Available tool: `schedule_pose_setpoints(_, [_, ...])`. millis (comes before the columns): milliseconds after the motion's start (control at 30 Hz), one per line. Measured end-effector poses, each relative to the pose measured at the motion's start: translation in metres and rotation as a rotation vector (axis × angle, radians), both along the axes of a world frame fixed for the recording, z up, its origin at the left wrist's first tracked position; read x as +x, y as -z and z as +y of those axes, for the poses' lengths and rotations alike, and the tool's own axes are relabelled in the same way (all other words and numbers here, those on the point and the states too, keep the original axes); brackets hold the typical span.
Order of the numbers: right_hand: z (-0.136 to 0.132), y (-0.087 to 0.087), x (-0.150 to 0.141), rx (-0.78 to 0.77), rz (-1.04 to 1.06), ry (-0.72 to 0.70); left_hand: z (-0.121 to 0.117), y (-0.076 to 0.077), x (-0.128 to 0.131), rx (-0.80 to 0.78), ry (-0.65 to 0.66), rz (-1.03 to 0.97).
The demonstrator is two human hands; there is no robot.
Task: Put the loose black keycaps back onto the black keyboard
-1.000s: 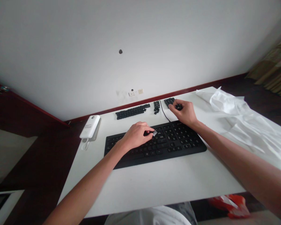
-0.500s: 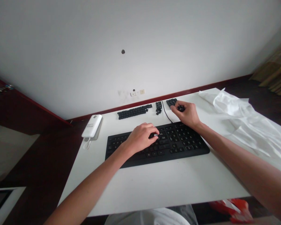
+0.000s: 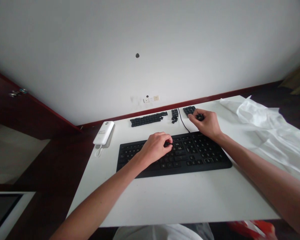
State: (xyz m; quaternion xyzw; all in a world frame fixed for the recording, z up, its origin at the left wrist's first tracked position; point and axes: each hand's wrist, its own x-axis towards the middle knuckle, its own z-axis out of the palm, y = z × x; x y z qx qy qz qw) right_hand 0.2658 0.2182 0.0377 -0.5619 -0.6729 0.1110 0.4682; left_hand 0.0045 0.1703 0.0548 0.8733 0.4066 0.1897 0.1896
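Note:
A black keyboard (image 3: 190,156) lies across the middle of the white table (image 3: 180,200). My left hand (image 3: 155,147) rests on its middle rows. The fingers are curled, with the tips pinched down against the keys, and the small keycap they hold is almost hidden. My right hand (image 3: 208,122) reaches past the keyboard's far edge. Its fingers are closed on a loose black keycap (image 3: 200,117) beside a block of loose keycaps (image 3: 188,110). Further loose keycaps sit in a long row (image 3: 148,119) and a small cluster (image 3: 174,115).
The keyboard's black cable (image 3: 183,122) runs back between the keycap groups. A white power bank (image 3: 104,132) lies at the table's left edge. Crumpled white sheeting (image 3: 265,130) covers the right side. The wall with sockets (image 3: 151,98) stands behind. A dark red door (image 3: 20,110) is on the left.
The grey keycap seen at my left fingertips has gone down onto the keyboard and out of sight. My right hand stayed at the loose keycaps. The view shifted a little left.

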Motion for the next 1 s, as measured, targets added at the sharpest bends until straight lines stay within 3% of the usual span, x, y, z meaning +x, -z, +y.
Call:
schedule_pose_setpoints(367, [0.0,-0.003,-0.003,0.024,0.006,-0.023,-0.012,0.002,0.011,-0.107,-0.032,-0.144])
schedule_pose_setpoints(567, [-0.002,-0.004,-0.003,0.021,-0.01,-0.037,-0.012,0.011,0.015,-0.125,0.009,-0.202])
schedule_pose_setpoints(1000, [-0.003,-0.004,-0.005,0.022,-0.007,-0.058,-0.013,0.021,0.02,0.049,0.113,-0.186])
